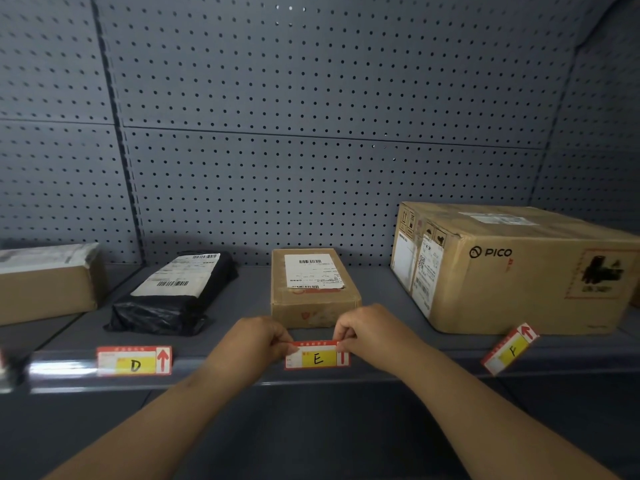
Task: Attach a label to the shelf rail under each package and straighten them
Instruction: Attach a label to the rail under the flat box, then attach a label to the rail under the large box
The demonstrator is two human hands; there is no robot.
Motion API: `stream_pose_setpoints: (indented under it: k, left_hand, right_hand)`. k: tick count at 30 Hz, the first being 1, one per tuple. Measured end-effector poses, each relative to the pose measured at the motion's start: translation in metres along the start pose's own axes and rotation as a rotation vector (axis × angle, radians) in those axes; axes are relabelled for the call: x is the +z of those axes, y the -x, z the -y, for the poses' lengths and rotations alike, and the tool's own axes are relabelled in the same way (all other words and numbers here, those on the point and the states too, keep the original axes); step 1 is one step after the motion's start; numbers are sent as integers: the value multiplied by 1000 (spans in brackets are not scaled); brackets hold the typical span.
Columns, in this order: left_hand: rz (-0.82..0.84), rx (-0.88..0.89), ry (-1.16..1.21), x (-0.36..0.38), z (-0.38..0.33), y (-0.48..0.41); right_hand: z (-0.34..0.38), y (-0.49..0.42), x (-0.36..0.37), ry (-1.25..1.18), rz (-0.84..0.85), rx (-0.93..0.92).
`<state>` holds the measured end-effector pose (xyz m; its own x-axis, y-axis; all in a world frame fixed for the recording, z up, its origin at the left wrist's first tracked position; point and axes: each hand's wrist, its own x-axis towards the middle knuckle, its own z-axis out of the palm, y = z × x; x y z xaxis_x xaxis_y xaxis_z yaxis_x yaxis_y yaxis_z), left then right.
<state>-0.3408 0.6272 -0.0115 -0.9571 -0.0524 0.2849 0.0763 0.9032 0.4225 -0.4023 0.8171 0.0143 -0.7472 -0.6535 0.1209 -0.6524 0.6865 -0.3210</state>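
Note:
The red-and-yellow label E (317,356) sits level on the grey shelf rail (221,367), below the small cardboard box (313,289). My left hand (258,341) pinches its top left corner and my right hand (370,329) pinches its top right corner. Label D (134,361) sits straight on the rail under the black plastic parcel (176,294). Label F (510,348) is tilted, its right end raised, under the large PICO carton (519,268).
Another cardboard box (46,284) stands at the far left on the neighbouring shelf section. A grey pegboard wall (311,133) backs the shelf. Bare shelf shows between the packages.

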Motion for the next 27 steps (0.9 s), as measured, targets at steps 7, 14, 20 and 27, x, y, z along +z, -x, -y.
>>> stream_pose_setpoints:
  k: [7, 14, 20, 27]
  left_hand:
    - [10, -19, -1, 1, -1, 0]
    - [-56, -16, 40, -4, 0, 4]
    - [-179, 119, 9, -8, -16, 2]
    - [-227, 251, 11, 10, -57, -1]
  right_hand:
    - [1, 2, 1, 22, -12, -4]
    - [2, 12, -3, -14, -102, 4]
    - [-5, 28, -11, -47, -207, 32]
    - [-37, 65, -24, -111, -315, 148]
